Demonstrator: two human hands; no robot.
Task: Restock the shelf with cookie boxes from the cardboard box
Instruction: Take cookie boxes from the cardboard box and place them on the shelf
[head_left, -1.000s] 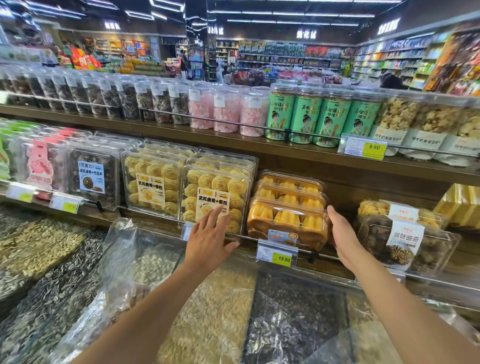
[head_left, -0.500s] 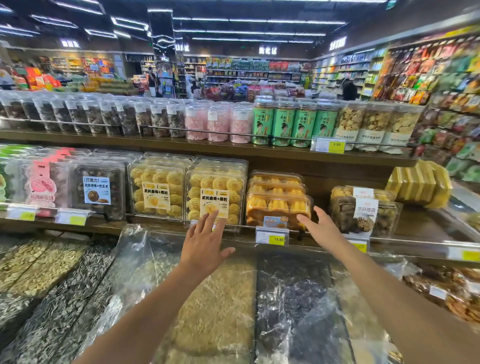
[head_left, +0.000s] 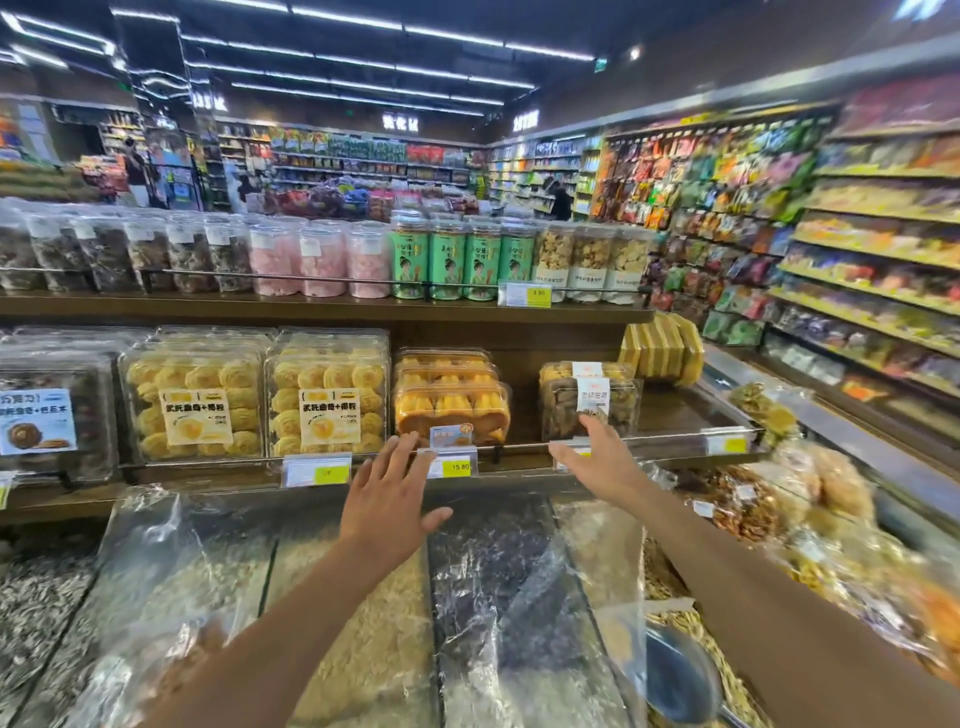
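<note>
Left hand (head_left: 387, 501) and right hand (head_left: 605, 462) outstretched, fingers spread.

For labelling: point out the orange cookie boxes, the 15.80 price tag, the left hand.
orange cookie boxes (head_left: 451, 409): head view, front box.
15.80 price tag (head_left: 459, 467): head view, yellow patch.
left hand (head_left: 387, 499): head view, its back.

1. A supermarket: long shelves (head_left: 322, 310) carry rows of identical jars (head_left: 460, 265) and clear cookie boxes (head_left: 327, 400).
2. Yellow price tags (head_left: 456, 466) clip to the front rail (head_left: 519, 445).
3. Further aisles of packaged snacks (head_left: 878, 249) run under ceiling strip lights (head_left: 447, 36).
</note>
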